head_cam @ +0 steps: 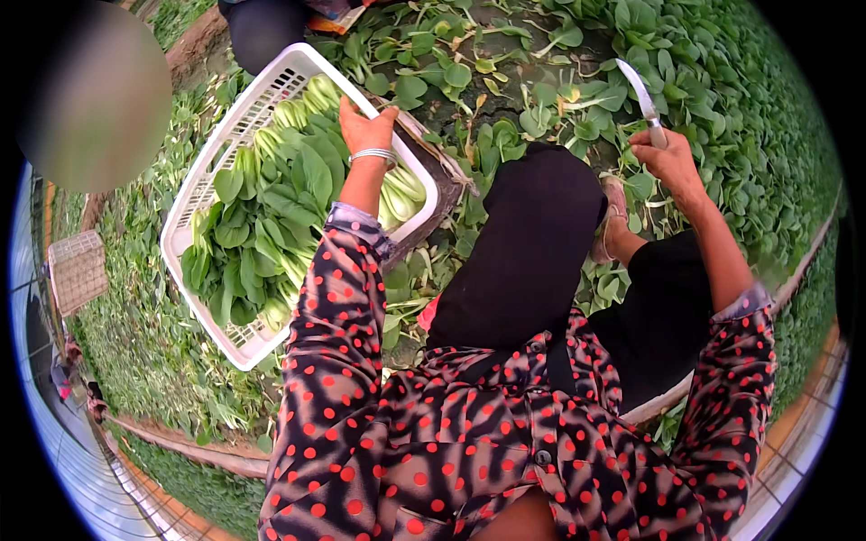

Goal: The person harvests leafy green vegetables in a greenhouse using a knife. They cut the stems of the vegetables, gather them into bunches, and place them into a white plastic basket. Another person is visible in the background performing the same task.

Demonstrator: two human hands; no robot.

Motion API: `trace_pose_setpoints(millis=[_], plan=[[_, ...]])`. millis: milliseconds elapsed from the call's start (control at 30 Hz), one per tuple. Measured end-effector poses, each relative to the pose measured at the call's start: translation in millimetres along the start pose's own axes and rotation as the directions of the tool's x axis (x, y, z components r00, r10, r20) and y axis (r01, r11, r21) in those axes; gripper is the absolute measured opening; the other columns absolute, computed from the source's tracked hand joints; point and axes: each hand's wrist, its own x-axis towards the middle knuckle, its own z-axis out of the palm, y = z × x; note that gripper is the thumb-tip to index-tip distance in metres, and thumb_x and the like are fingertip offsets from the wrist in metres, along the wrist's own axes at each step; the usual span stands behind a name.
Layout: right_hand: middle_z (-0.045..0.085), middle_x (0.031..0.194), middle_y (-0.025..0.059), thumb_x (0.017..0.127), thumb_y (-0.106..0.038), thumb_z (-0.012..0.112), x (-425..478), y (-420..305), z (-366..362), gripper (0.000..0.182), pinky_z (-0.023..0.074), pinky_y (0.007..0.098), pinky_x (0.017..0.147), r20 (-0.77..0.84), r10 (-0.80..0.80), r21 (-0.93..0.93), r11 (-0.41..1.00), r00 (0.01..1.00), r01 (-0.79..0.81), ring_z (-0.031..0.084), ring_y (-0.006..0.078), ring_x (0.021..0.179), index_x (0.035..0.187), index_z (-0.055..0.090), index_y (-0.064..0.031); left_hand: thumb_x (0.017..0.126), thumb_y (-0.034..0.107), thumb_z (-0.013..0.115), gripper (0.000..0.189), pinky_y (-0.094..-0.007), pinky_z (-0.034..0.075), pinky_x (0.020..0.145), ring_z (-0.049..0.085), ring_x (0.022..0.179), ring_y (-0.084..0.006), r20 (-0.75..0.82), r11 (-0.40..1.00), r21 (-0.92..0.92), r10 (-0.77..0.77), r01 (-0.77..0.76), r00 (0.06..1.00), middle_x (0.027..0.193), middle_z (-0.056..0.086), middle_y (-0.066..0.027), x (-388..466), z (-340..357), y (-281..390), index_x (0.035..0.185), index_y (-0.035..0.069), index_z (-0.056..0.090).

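Note:
My left hand (367,128), with a bangle at the wrist, grips the near right rim of a white plastic crate (177,226). Inside the crate lie several bunches of bok choy (270,203), leaves turned mostly toward the middle and pale stalks toward the sides. My palm hides part of the rim and some leaves. In my right hand (666,159) is a knife (636,84) with a curved blade; its tip points up and away, over the growing greens. Most of the knife's handle is covered by my fingers.
Cut leaves (467,74) litter the soil ahead. Dense standing greens (737,135) grow on the right. Another person's dark-clothed leg (264,34) is beside the crate's far end. A second crate (78,270) stands far left. A blurred round shape covers the upper left.

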Motion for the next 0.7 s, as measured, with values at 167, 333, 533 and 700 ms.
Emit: trace_pose_setpoints(millis=[167, 333, 533, 700], plan=[[0.06, 0.072, 0.0026, 0.08, -0.013, 0.067, 25, 25, 68, 0.016, 0.0438, 0.025, 0.055, 0.261, 0.112, 0.131, 0.98, 0.959, -0.15, 0.056, 0.0108, 0.062, 0.091, 0.065, -0.002, 0.067, -0.001, 0.073, 0.06, -0.0343, 0.05, 0.07, 0.058, 0.073, -0.0213, -0.083, 0.997, -0.066, -0.045, 0.04, 0.996, 0.089, 0.058, -0.0087, 23, 13, -3, 0.12, -0.002, 0.045], [0.065, 0.076, 0.0073, 0.078, -0.024, 0.069, 84, 80, 158, 0.023, 0.0483, 0.0314, 0.067, 0.503, 0.004, 0.105, 0.992, 0.864, -0.065, 0.061, 0.0157, 0.07, 0.083, 0.067, -0.0023, 0.079, -0.006, 0.06, 0.054, -0.0276, 0.044, 0.045, 0.051, 0.055, -0.0138, 0.024, 0.976, -0.183, -0.115, 0.117, 0.993, 0.084, 0.054, -0.0062, 4, 13, 21, 0.126, 0.004, 0.037], [0.064, 0.082, 0.0234, 0.078, -0.028, 0.068, 125, 94, 288, 0.035, 0.049, 0.0412, 0.074, 0.634, -0.094, -0.043, 0.987, 0.767, 0.156, 0.065, 0.0352, 0.083, 0.089, 0.064, 0.0046, 0.085, -0.002, 0.056, 0.031, -0.0264, 0.041, 0.043, 0.049, 0.049, -0.0121, 0.027, 0.99, -0.099, -0.097, 0.1, 0.995, 0.081, 0.057, -0.0084, -4, 4, 34, 0.113, 0.002, 0.041], [0.062, 0.102, 0.0267, 0.079, -0.025, 0.065, 131, 91, 326, 0.039, 0.0475, 0.0427, 0.085, 0.709, -0.04, 0.014, 0.999, 0.704, 0.043, 0.06, 0.0385, 0.101, 0.104, 0.058, 0.0053, 0.086, -0.001, 0.053, 0.037, -0.0239, 0.041, 0.048, 0.048, 0.05, -0.0106, -0.001, 0.99, 0.045, -0.136, 0.136, 0.991, 0.08, 0.058, -0.0063, -8, -7, 41, 0.121, 0.001, 0.043]])
